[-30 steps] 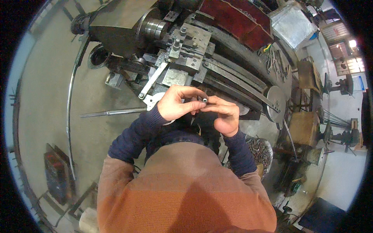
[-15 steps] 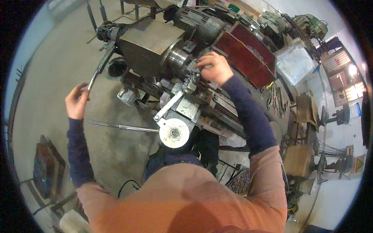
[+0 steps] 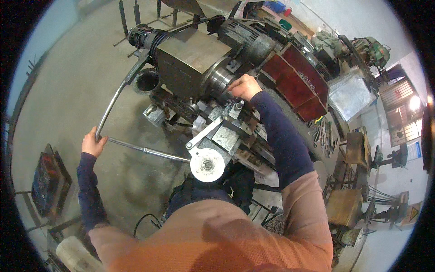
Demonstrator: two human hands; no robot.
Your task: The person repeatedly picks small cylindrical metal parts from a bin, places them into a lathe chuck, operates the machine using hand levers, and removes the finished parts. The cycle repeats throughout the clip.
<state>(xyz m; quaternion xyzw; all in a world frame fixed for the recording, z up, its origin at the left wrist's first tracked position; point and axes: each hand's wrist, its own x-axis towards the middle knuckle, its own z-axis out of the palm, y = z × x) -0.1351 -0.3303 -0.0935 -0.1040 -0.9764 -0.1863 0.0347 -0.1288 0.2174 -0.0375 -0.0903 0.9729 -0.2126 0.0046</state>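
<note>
A lathe stands before me, its metal headstock cover [image 3: 192, 47] at the back and its shiny round spindle nose [image 3: 222, 79] facing right. My left hand [image 3: 94, 143] is wrapped round the lower end of a long bent steel lever [image 3: 111, 106] that runs up to the left end of the headstock. My right hand [image 3: 246, 87] is at the front of the spindle nose, fingers pinched together; whatever is between them is hidden. Below it sits the tool post [image 3: 239, 106]. Nearer me are a flat silver handle [image 3: 206, 133], a white round disc [image 3: 207, 164] and a long chrome bar [image 3: 147, 150].
An electric motor [image 3: 244, 38] sits behind the headstock. Right of it is a dark red tray [image 3: 294, 81] with metal bits, then a silvery sheet-covered box [image 3: 349, 95]. Hand tools [image 3: 324, 136] lie in a pile. A dark panel [image 3: 47, 183] leans at left.
My left hand has pulled the lever end down toward me, near the chrome bar's tip. My right hand has moved in against the spindle nose front. The whole view has shifted slightly.
</note>
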